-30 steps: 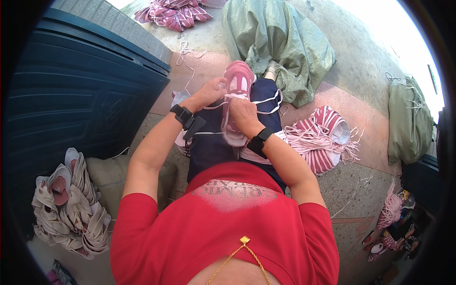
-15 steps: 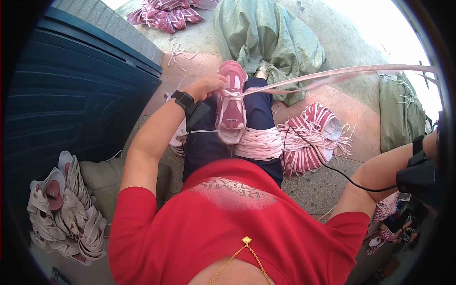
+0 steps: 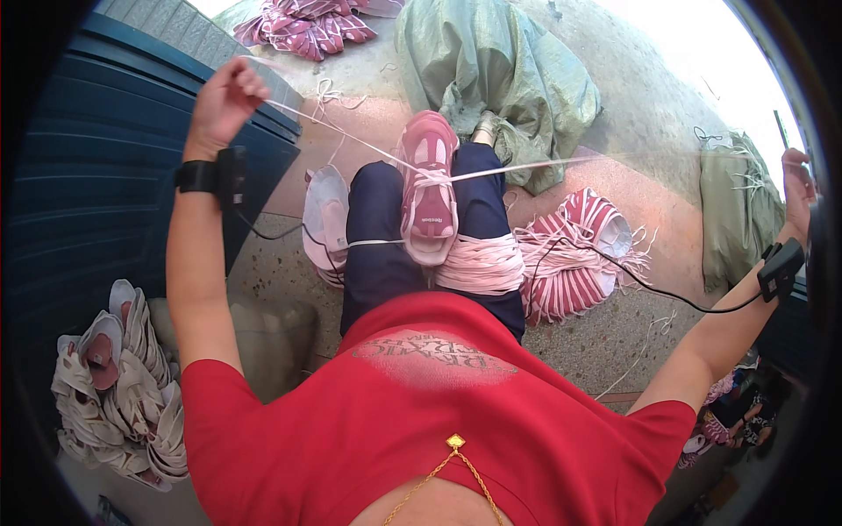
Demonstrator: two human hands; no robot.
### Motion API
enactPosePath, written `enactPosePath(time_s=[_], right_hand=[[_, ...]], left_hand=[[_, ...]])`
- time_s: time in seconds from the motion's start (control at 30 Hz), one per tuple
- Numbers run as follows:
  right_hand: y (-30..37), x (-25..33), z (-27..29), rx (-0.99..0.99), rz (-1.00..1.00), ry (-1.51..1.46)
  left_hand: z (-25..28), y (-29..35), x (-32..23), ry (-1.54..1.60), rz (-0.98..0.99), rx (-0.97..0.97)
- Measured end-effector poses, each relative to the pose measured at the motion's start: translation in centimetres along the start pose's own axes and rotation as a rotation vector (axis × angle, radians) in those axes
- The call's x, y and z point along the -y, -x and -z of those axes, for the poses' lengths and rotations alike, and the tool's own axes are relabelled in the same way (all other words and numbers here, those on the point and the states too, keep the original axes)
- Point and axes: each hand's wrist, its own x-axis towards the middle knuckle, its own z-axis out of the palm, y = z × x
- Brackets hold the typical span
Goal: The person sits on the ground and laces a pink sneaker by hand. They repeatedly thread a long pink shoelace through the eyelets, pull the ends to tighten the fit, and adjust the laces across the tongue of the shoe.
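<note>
Pink shoe rests on lap, toe beyond knee edge. Left hand grips pale lace, taut to shoe; right hand out wide, finger grip unclear.

Smooth metal-looking door left, crinkled woven-plastic sack far, matt cloth lace on smooth-looking shoe, matt cloth shirt near, glossy metal necklace, rough stone-like floor right
</note>
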Motion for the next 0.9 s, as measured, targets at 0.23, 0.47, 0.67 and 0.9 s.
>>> enactPosePath(time_s=[0.23,0.47,0.67,0.9], right_hand=[[4.4,-23.5,11.7,0.184,-0.177,0.818],[22.4,-45.4,5.9,0.902,-0.219,1.379],[23.4,-49.2,5.9,0.676,0.218,1.632],[24.1,-50.9,5.5,0.575,0.255,1.635]], left_hand=[[14.7,7.3,-5.9,0.063,-0.188,-0.818],[3.0,2.9,14.0,-0.156,0.456,-0.297],[-4.5,3.2,21.9,-0.346,0.679,-0.082],[-4.8,5.0,24.9,-0.829,0.488,-0.107]])
